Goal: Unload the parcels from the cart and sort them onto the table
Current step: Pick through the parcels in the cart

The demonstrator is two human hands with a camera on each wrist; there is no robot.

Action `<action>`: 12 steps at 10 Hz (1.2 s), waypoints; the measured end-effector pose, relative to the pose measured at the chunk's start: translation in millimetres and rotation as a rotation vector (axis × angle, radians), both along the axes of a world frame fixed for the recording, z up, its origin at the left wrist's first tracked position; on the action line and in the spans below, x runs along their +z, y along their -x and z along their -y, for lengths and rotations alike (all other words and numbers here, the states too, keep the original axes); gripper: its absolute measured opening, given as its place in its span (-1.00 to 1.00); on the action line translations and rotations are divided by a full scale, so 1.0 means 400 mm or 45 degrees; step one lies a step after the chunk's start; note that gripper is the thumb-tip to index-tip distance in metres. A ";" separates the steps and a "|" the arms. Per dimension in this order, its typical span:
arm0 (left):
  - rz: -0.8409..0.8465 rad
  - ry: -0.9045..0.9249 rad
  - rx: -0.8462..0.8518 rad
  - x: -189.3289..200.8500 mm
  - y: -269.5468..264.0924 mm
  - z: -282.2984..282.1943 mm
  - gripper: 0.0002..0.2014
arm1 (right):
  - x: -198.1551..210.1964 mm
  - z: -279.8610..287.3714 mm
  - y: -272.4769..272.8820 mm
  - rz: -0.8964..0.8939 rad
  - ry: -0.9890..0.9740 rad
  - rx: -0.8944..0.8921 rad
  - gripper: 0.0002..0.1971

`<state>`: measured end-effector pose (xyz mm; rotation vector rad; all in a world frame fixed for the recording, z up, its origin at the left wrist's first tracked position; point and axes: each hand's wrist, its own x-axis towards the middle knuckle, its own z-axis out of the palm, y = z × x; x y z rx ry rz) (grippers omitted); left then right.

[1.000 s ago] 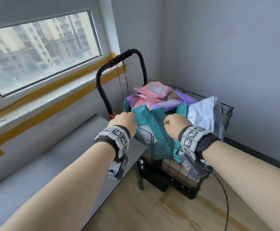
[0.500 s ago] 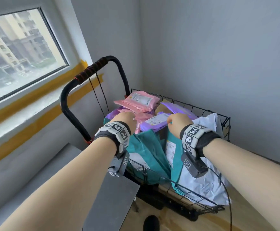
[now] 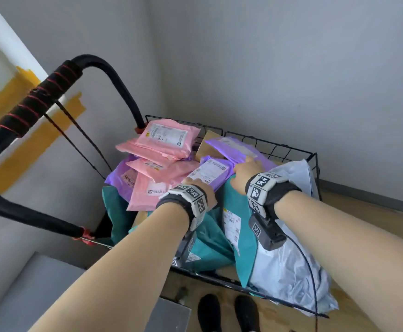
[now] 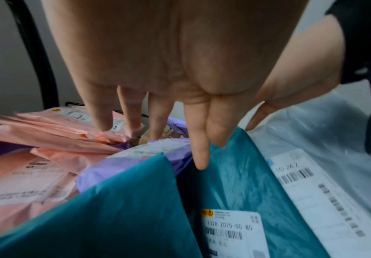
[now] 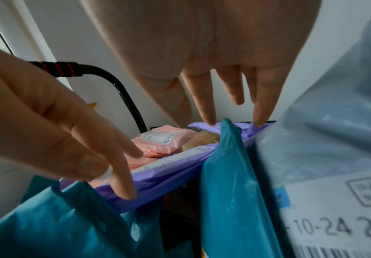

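Observation:
A black wire cart (image 3: 289, 149) stands in the room's corner, piled with soft parcels. Pink parcels (image 3: 169, 137) lie on top at the back left. A purple parcel (image 3: 211, 173) with a white label lies in the middle, and teal parcels (image 3: 210, 238) stand upright in front of it. My left hand (image 3: 195, 185) reaches over the teal parcels, its straight fingers (image 5: 123, 185) touching the purple parcel's near edge (image 4: 136, 162). My right hand (image 3: 246, 167) is spread, its fingertips (image 5: 211, 120) on purple wrapping (image 5: 202, 126) at the back. Neither hand grips anything.
A large white-grey bag (image 3: 291, 264) fills the cart's right side and hangs over its front rim. The black padded handle (image 3: 39, 101) arches up on the left. A grey table (image 3: 27, 295) lies at the lower left. My shoes (image 3: 226, 312) stand before the cart.
Both hands have moved forward from the teal parcel's top edge onto the purple parcels. The view has come closer and tilted down over the cart.

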<state>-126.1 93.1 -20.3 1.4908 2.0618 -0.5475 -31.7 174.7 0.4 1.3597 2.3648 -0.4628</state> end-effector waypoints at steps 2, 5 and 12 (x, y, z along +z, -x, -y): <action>-0.070 0.092 0.132 -0.106 0.010 -0.021 -0.43 | -0.037 -0.044 0.024 0.128 0.058 0.002 -0.61; 0.000 -0.104 0.596 -0.058 -0.017 -0.023 -0.17 | -0.054 -0.085 0.026 0.120 0.087 0.075 -0.56; -0.264 -0.459 0.705 0.129 -0.092 0.135 -0.33 | -0.180 -0.137 0.024 0.171 0.158 0.102 -0.22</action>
